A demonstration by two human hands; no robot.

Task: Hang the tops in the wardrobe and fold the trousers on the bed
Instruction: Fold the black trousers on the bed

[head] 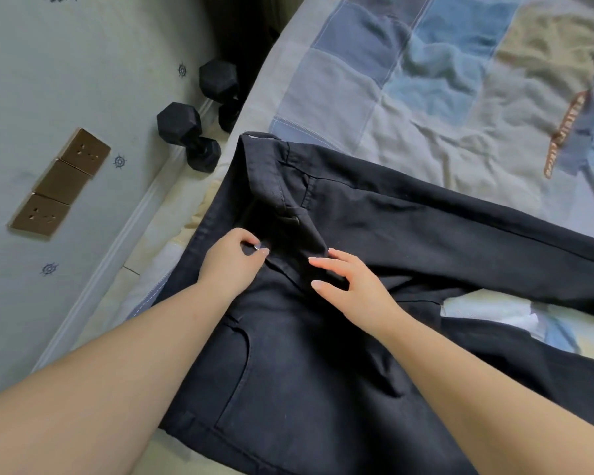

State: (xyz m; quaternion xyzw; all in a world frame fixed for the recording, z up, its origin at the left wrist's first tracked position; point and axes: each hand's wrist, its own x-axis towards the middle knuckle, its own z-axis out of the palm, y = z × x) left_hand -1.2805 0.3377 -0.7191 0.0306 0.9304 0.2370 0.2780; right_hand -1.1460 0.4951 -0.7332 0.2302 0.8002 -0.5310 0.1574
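Dark blue-black trousers (391,228) lie spread on the bed (426,97), waistband toward the left edge and both legs running off to the right. The fly is open and the waistband is folded over near the top. My left hand (230,265) pinches a small metal button or zip pull at the fly, fingers curled round it. My right hand (350,286) rests on the cloth just right of the fly, fingers spread and lightly bent, thumb touching the fabric.
A patchwork quilt in blue, grey and beige covers the bed. A garment with an orange-brown trim (570,132) lies at the far right. Two black hexagonal dumbbells (192,132) sit on the floor between bed and wall. Brass wall sockets (59,183) are at left.
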